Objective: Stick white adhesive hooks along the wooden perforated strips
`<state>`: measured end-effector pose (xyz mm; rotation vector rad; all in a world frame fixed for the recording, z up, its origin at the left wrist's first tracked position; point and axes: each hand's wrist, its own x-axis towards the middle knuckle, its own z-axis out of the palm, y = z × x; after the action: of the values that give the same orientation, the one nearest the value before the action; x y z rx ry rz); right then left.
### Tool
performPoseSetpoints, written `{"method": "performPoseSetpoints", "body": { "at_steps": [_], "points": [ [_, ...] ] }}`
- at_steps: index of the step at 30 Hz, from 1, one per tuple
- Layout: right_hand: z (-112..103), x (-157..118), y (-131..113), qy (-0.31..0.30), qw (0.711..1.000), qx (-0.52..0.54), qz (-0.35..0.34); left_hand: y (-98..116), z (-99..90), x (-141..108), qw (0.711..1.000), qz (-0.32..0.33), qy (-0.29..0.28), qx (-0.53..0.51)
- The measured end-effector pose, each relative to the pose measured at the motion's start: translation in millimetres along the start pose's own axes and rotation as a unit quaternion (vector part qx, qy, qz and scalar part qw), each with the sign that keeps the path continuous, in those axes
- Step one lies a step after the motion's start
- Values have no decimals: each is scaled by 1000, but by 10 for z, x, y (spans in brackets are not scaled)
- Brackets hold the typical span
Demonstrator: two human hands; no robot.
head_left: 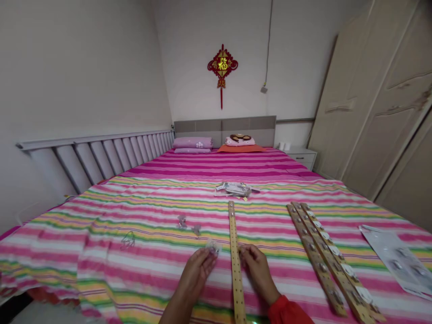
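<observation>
My left hand [200, 266] is closed on a small clear plastic bag [213, 246] with something shiny inside, just left of a long wooden strip [233, 252]. Rows of small holes run along that strip, and small metal pieces sit at its far end. At the strip's right edge, my right hand [257, 267] is curled with thumb and fingertips together. What those fingertips hold, if anything, is too small to make out. Beyond my left hand lie two small clear bags [182, 221] on the striped bedsheet [155, 270].
On the right lie several wooden strips [312, 245] carrying metal pieces and white cards. Farther right is a clear plastic package [398, 261]. A pile of packaged items [234, 189] lies beyond the strip's far end. Thin loose string [128, 240] rests at left.
</observation>
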<state>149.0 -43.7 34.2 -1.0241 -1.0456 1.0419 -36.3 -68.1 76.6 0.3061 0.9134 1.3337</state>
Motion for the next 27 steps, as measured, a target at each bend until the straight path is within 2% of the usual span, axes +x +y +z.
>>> {"method": "performPoseSetpoints", "body": {
  "at_steps": [3, 5, 8, 14, 18, 20, 23, 27],
  "points": [
    [154, -181, -80, -45, 996, 47, 54, -123, 137, -31, 996, -18, 22, -82],
    [240, -278, -126, -42, 992, 81, 83, -216, 227, -59, 991, -34, 36, -127],
    [302, -352, -202, -29, 988, 114, 99, -365, 322, -105, 984, -57, 26, -167],
    [274, -375, -344, -14, 988, 121, 92, -606, 345, -147, 985, -59, -32, -161],
    [270, -399, -397, 2, 987, 127, 98, -690, 352, -172, 988, -33, -42, -142],
    [265, -408, -424, 12, 989, 120, 84, -708, 364, -196, 992, -6, -40, -116],
    [237, -409, -479, 17, 997, 70, 37, -705, 369, -232, 997, 34, -65, -38],
    [162, -380, -560, 22, 995, -44, -88, -660, 333, -251, 992, 36, -91, 80]
  ]
}}
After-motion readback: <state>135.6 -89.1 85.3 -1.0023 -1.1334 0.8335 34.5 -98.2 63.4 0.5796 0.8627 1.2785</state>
